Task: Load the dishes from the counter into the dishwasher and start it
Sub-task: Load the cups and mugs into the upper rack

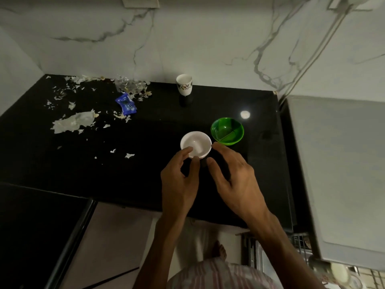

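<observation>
A white bowl (195, 144) is set upright, mouth up, between loosely spread fingertips of the left hand (179, 180) and right hand (233, 178); whether it is grasped cannot be told; a green bowl (227, 131) is seen just beyond the right fingertips.

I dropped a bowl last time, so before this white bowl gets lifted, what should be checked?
1. Left hand fingers on the white bowl rim: ok, touching.
2. Right hand gripping: not ok, open beside the bowl.
3. Bowl empty: ok, nothing seen inside.
4. Green bowl clear of it: ok, apart.
5. Patterned cup out of the way: ok, far back.
6. Dishwasher rack has space: cannot tell, mostly hidden.
</observation>
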`<state>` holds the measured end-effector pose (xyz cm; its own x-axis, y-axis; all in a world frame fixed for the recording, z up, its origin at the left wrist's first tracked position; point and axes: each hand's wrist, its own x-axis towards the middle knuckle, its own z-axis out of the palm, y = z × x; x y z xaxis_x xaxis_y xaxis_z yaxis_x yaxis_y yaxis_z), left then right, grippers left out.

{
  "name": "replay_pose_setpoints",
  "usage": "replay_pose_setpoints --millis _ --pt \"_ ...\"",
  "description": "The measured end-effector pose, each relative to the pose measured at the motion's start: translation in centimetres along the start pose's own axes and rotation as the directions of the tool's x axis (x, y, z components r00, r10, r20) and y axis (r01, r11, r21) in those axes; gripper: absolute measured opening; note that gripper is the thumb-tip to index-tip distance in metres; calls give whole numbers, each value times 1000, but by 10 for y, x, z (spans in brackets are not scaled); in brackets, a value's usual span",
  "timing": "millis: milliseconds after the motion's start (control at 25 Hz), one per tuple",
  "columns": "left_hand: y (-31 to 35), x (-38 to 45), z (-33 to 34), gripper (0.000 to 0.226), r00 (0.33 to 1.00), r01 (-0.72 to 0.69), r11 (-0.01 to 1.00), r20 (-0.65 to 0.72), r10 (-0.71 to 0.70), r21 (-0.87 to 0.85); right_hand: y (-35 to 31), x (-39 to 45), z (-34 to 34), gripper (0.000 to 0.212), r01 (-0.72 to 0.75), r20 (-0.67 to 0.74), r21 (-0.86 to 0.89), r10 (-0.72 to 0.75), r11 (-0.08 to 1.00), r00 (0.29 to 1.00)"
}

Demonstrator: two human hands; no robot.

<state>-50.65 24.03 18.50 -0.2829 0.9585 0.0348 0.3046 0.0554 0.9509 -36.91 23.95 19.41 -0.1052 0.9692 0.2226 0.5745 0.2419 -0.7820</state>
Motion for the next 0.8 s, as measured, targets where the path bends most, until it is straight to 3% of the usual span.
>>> replay_pose_setpoints --millis 360,640,800 --pt "-10 62 15 27 998 21 998 -57 -18 58 27 81 15 46 37 94 -25 -35 999 995" --pt "-27 179 15 37 998 40 975 29 -47 218 40 171 59 46 38 70 -157 -27 987 997" --pt "-31 245 17 38 997 22 983 74 -37 184 50 232 89 43 -20 101 -192 40 981 994"
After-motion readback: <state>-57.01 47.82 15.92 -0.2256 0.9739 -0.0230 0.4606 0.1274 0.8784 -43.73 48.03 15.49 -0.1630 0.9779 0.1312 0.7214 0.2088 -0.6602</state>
